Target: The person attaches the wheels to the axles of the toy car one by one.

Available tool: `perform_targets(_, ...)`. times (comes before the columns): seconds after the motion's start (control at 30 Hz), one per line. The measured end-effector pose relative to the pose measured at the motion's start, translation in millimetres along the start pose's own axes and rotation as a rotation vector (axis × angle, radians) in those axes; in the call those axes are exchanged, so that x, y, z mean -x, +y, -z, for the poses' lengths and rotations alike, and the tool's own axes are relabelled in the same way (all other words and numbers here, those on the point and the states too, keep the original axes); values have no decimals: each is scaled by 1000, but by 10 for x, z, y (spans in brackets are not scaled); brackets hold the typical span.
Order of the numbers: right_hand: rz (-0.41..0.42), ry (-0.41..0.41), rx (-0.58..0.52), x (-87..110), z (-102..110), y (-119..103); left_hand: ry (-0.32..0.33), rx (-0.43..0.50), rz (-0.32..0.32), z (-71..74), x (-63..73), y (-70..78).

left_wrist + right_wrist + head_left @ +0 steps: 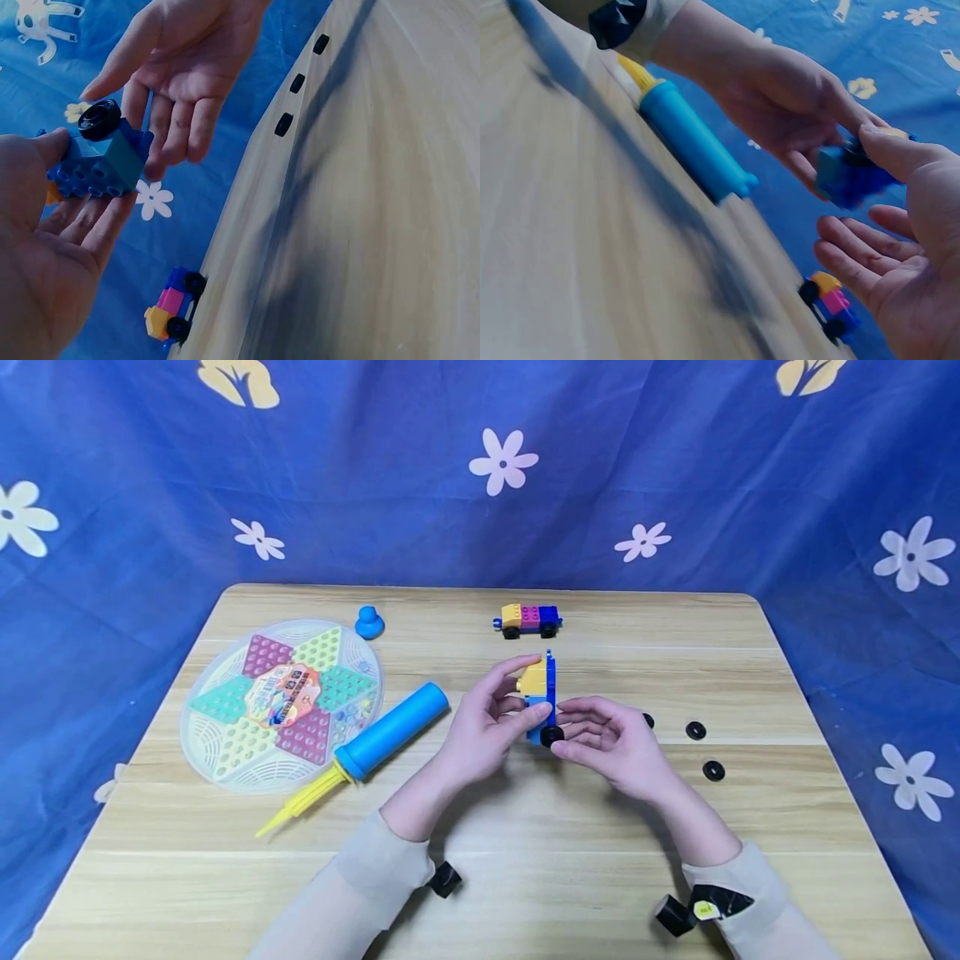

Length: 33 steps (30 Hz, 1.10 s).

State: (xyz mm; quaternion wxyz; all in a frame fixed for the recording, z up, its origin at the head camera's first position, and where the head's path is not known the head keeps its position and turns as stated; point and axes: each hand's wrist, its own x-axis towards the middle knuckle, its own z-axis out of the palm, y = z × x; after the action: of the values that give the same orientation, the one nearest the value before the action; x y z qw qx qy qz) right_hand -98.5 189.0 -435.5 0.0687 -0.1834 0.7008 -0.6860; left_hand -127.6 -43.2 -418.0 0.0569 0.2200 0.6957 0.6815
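My left hand (483, 727) grips a toy block car (534, 693), thumb on one side and fingers on the other. The car stands on end above the table, with yellow and light blue blocks on a dark blue base. A black wheel (99, 120) sits on the base near the light blue block. Close by on the right is my right hand (615, 743), its thumb tip right at the wheel and its other fingers loosely extended. A second block car (529, 620), yellow, pink and blue with black wheels, stands farther back.
Loose black wheels (713, 770) lie to the right, one partly hidden behind the right hand. On the left are a round star-patterned game board (225, 752), a blue hand pump (397, 731) with a yellow nozzle, and a small blue duck (369, 622). Blue flowered cloth surrounds the wooden table (525, 893).
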Motion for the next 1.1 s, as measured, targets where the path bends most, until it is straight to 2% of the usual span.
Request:
perform_targets(0.23,46,4,171,65,373,35,14,-33,3,74,10,-13)
perform_targets(0.4,13,30,297,134,715,114,24,-60,37,103,25,-32)
perform_targets(0.63,-66,26,629,224,1095,193,14,-68,53,133,34,-89)
perform_targets(0.8,-49,-36,785,247,1210,286,8,-70,57,152,45,-108)
perform_targets(1.1,16,-89,889,201,1195,452,-6,-67,60,154,50,-122)
